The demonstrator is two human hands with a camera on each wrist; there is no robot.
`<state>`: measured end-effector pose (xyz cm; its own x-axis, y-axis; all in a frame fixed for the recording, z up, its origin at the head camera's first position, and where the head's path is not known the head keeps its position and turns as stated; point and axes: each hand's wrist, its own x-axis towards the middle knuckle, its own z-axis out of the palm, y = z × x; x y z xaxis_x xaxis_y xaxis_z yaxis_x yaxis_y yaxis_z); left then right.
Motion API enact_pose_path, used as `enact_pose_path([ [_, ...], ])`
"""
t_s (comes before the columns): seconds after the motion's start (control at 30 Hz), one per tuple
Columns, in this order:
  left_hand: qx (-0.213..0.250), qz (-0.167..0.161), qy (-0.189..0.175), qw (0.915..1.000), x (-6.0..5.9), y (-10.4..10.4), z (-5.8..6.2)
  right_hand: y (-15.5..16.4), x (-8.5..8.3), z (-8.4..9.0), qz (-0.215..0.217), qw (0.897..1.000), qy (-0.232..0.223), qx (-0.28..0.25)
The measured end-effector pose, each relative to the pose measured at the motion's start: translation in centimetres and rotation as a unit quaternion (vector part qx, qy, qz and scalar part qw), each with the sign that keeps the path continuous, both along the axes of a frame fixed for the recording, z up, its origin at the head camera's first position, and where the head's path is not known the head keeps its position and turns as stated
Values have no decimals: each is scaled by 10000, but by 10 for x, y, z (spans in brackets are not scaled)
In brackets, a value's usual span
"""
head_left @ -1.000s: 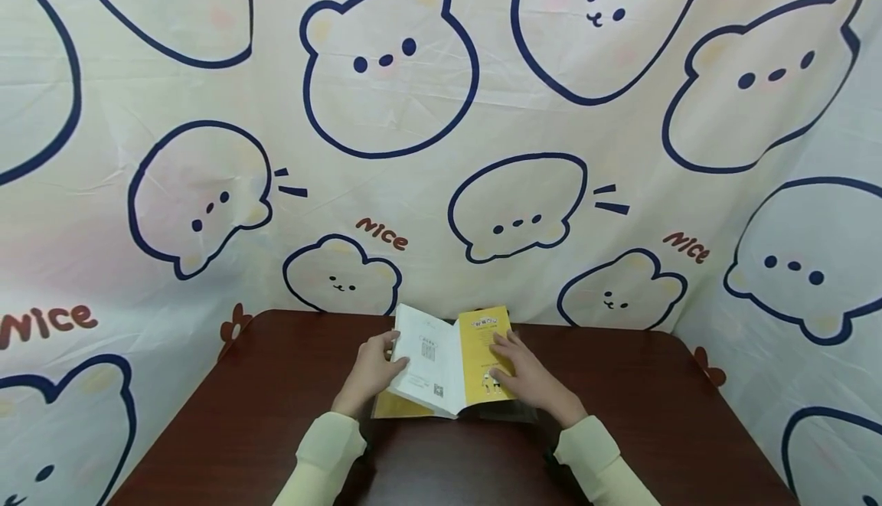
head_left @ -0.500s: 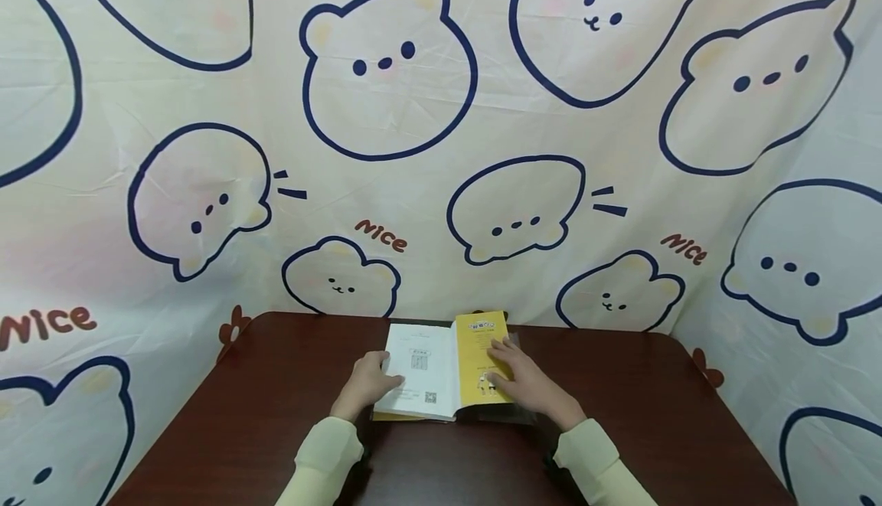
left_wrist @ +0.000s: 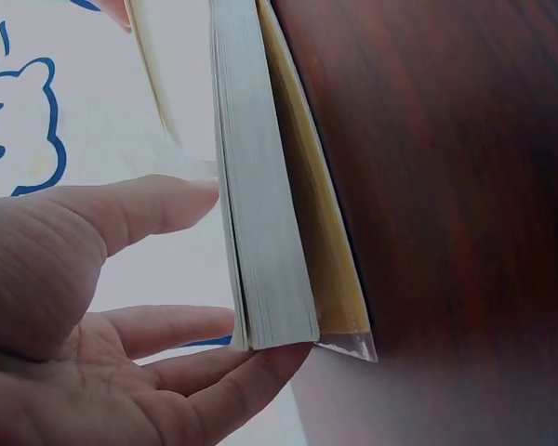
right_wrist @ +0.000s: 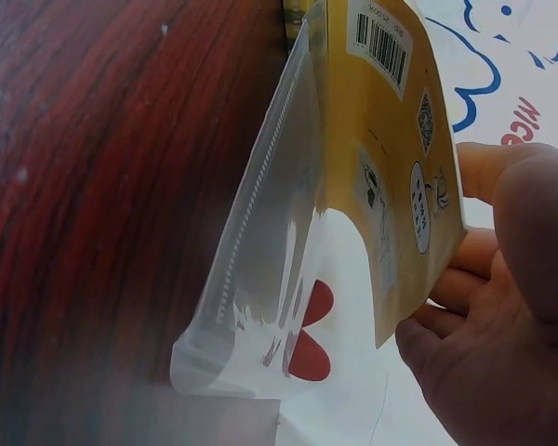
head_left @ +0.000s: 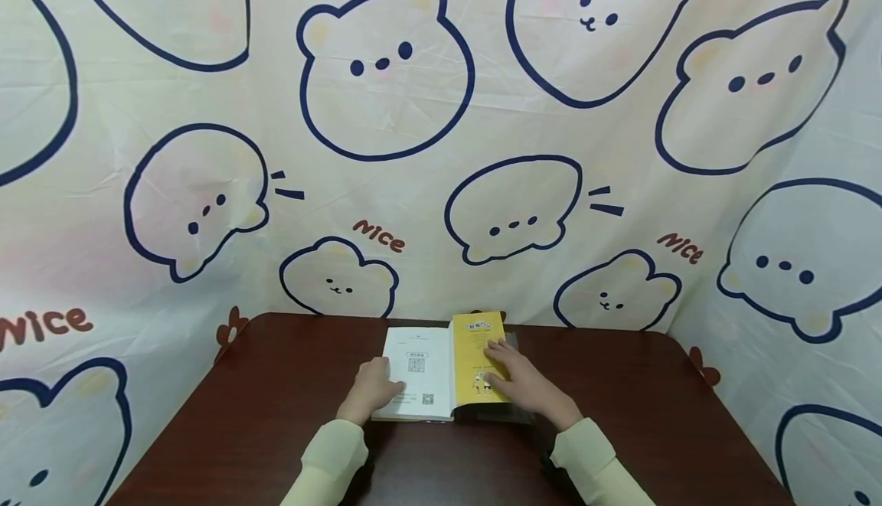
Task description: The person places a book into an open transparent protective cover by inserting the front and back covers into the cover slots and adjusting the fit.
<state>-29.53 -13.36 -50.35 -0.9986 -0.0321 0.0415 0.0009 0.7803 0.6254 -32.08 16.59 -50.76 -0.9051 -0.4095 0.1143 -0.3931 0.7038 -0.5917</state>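
Observation:
An open book lies on the brown table, a printed white page on its left side and a yellow cover panel on its right. My left hand is at the left edge, thumb on the page; in the left wrist view its fingers reach round the corner of the thick page block. My right hand rests on the yellow panel with fingers extended. From the right wrist, that panel shows a barcode and stands tilted above a clear plastic sleeve.
The dark brown table extends on both sides of the book. Behind it hangs a pale cloth printed with blue-outlined bear faces, which also covers the sides.
The left part of the book, tilted up a second ago, has come down flat under my left hand. My right hand has stayed on the yellow panel.

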Motion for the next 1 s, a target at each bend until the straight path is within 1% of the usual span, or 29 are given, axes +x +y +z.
enact_pose_path([
  [0.17,-207,27,141,9997,-1,2,-3,0,0,0,37,10000,-6,-19],
  [0.37,-392,93,175,9990,-3,3,-7,-1,0,-2,92,10000,-17,7],
  [0.53,-400,61,221,9989,-2,3,-5,-1,0,-2,103,9999,31,16],
  [0.6,-458,35,234,9987,-1,3,-3,-2,1,-1,123,9999,61,-81],
  [0.7,-535,9,394,9978,0,6,0,-4,2,1,170,9996,105,-177],
  [0.8,-406,-250,733,9962,0,14,4,-6,2,3,241,9992,195,-260],
  [0.87,-147,-624,935,9936,-1,21,8,-7,1,5,331,9984,342,-290],
  [0.9,14,-833,974,9918,-2,26,10,-8,0,6,380,9977,429,-349],
  [1.0,498,-1337,800,9865,-2,40,19,-9,-3,11,546,9944,659,-614],
])
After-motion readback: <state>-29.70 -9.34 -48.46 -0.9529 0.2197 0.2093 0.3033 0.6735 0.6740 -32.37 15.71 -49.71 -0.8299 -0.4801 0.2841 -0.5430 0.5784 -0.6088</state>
